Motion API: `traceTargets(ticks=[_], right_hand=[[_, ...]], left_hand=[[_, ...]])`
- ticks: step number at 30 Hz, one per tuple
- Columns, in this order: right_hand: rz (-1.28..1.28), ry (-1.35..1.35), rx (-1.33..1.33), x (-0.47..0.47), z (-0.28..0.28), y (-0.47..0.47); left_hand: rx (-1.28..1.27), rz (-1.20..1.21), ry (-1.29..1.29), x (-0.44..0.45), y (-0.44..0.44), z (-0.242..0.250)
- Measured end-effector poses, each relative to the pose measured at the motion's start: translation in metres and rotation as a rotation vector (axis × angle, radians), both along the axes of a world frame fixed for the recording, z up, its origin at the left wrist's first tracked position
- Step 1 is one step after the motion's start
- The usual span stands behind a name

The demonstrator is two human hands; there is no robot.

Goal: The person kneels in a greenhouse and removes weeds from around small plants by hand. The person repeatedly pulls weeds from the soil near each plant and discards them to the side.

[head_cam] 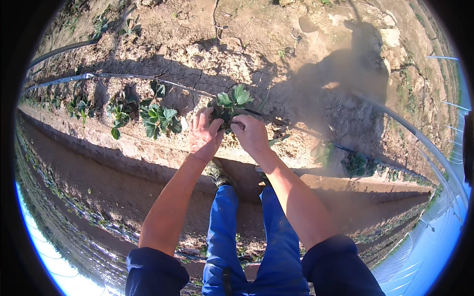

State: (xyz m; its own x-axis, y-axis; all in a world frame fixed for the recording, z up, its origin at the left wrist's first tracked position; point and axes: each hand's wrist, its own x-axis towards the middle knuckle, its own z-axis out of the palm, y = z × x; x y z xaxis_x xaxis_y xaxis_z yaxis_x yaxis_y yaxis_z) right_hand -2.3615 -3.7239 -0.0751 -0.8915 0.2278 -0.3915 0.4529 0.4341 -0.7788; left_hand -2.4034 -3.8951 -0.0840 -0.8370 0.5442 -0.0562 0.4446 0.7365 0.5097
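A strawberry plant (234, 99) with broad toothed green leaves grows at the edge of a raised soil bed, between my two hands. My left hand (204, 134) is at its left side, fingers and thumb bent around the lower leaves. From the right, my right hand (251, 132) pinches thumb against forefinger low on the same plant; what lies inside the pinch is too small to tell. A thin dark drip-irrigation line (274, 120) runs past the plant, just beyond my fingers. Leaves and fingers hide the plant's base.
More strawberry plants (157, 118) line the bed edge to the left, and another plant (357, 164) stands to the right. A curved hoop pipe (418, 131) arches at the right. My feet stand in the furrow (246, 181) below the bed. Cracked dry soil (251, 48) lies beyond.
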Motion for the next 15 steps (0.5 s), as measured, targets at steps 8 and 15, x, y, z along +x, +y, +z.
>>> traceTargets(ticks=[8, 15], right_hand=[[0.026, 0.011, 0.185, -0.005, -0.018, -0.013], [-0.218, 0.110, 0.209, 0.024, -0.027, -0.037]], left_hand=[[0.047, 0.054, 0.007, 0.006, -0.003, -0.010], [0.072, 0.056, -0.007, 0.006, -0.009, -0.017]])
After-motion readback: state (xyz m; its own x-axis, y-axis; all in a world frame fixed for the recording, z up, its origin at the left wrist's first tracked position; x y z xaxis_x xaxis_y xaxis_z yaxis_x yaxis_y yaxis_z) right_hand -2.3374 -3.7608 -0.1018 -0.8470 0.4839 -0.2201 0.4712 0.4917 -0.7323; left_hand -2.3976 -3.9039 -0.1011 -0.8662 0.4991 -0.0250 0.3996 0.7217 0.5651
